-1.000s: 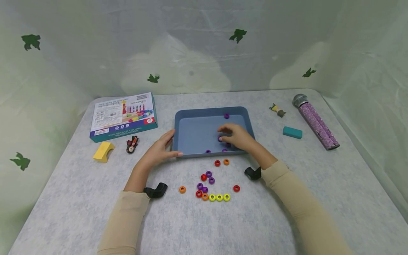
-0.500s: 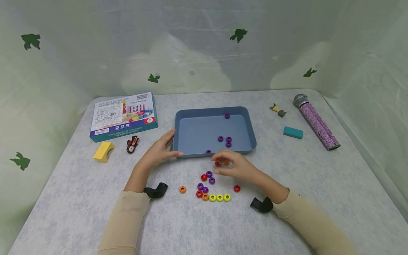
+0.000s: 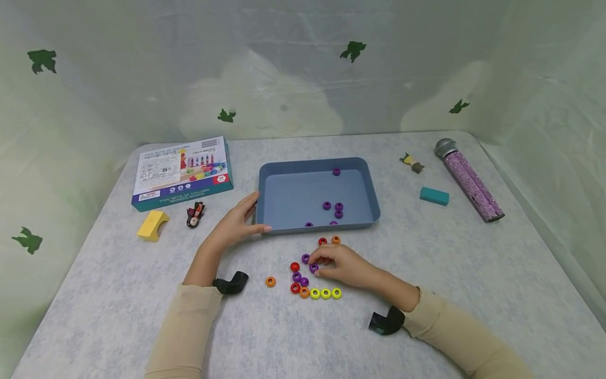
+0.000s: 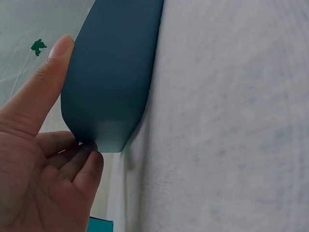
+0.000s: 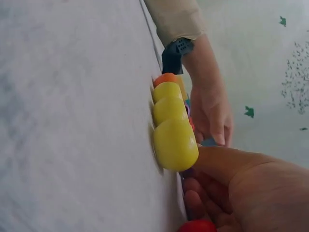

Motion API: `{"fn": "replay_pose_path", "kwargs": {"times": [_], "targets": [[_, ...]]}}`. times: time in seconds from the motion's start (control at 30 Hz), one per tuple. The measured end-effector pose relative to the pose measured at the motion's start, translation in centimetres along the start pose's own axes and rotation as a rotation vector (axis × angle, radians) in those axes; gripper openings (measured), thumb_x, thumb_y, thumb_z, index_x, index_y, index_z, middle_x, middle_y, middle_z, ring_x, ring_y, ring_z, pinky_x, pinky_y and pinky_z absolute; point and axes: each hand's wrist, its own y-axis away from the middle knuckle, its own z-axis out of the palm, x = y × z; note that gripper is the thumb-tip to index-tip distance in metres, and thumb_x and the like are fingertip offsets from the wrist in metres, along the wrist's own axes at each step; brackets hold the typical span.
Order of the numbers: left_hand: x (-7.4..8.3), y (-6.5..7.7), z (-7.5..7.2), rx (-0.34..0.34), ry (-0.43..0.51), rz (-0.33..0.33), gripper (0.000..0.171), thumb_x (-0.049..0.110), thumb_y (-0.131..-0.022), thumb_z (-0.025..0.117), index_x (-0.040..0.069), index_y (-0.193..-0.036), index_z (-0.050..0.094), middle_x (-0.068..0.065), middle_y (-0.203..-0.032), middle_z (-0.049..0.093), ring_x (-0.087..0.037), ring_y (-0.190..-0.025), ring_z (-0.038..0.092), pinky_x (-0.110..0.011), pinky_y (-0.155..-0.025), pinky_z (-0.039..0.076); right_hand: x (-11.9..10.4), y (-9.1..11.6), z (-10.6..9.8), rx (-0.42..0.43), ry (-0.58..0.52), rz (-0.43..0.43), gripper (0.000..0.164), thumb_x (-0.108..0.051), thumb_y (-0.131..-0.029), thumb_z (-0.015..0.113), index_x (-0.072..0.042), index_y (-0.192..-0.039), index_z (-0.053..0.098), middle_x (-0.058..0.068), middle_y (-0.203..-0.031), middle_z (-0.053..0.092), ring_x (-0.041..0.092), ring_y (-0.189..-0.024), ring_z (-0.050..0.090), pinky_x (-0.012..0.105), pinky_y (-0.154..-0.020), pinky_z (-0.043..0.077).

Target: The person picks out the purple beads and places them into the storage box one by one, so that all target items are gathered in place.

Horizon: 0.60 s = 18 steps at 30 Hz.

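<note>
My left hand [image 3: 235, 222] holds the left front corner of a blue-grey tray [image 3: 293, 164]. In the left wrist view its thumb [image 4: 62, 47] lies at the rim and the other fingers bend against the tray's outer wall. In front of the tray, my right hand [image 3: 349, 267] pinches a purple bead [image 3: 314, 268] between thumb and fingertips at the table. A second purple bead [image 3: 305, 258] lies right at those fingertips. A red bead [image 3: 294, 267] sits just left of them. Several purple beads [image 3: 338, 206] are inside the tray.
Yellow beads [image 3: 325, 293] line up beside an orange bead [image 3: 304, 292] near the right hand. A toy box [image 3: 182, 173], a yellow arch block [image 3: 152, 225] and a small figure [image 3: 195, 215] lie left. A teal block [image 3: 434, 196] and a glittery microphone [image 3: 471, 181] lie right.
My right hand let go of a purple bead in the tray, then came back to the loose beads and pinched another. The red bead beside it shifted left. My left hand stayed put.
</note>
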Motion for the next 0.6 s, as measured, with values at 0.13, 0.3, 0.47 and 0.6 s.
{"fn": "replay_pose_path", "kwargs": {"times": [0.13,0.3,0.47,0.6], "targets": [[0.0,0.0,0.0,-0.007,0.002,0.008,0.096,0.046,-0.063,0.064,0.018,-0.134,0.006,0.000,-0.137,0.005,-0.016,-0.121,0.016,-0.031,-0.097,0.023,-0.8,-0.1,-0.6,0.008,-0.018,0.031,0.019,-0.015,-0.075,0.061,-0.014,-0.093,0.060,-0.009,-0.085,0.055,0.004,-0.075,0.049,0.019,-0.064,0.044],[-0.1,0.0,0.0,0.001,0.001,0.040,0.096,0.044,-0.063,0.064,0.013,-0.134,0.008,-0.004,-0.137,0.006,-0.017,-0.121,0.016,-0.030,-0.097,0.023,-1.5,-0.9,-3.1,0.094,-0.084,0.011,0.020,-0.011,-0.075,0.060,-0.008,-0.095,0.059,-0.004,-0.088,0.055,0.008,-0.078,0.051,0.023,-0.066,0.046],[-0.1,-0.1,0.1,0.007,0.012,0.056,0.095,0.042,-0.064,0.065,0.010,-0.134,0.009,-0.005,-0.137,0.007,-0.017,-0.121,0.016,-0.029,-0.097,0.023,-0.8,-2.4,-6.3,0.222,-0.052,0.018,0.024,-0.016,-0.077,0.058,-0.008,-0.099,0.058,-0.002,-0.091,0.054,0.009,-0.080,0.051,0.029,-0.071,0.045],[-0.1,-0.1,0.0,0.007,0.011,0.049,0.095,0.043,-0.064,0.064,0.011,-0.134,0.009,-0.004,-0.137,0.007,-0.017,-0.121,0.016,-0.030,-0.096,0.023,0.9,-3.7,-7.9,0.267,0.004,0.079,0.026,-0.019,-0.077,0.058,-0.009,-0.100,0.058,-0.003,-0.092,0.055,0.008,-0.080,0.051,0.028,-0.072,0.045]]}}
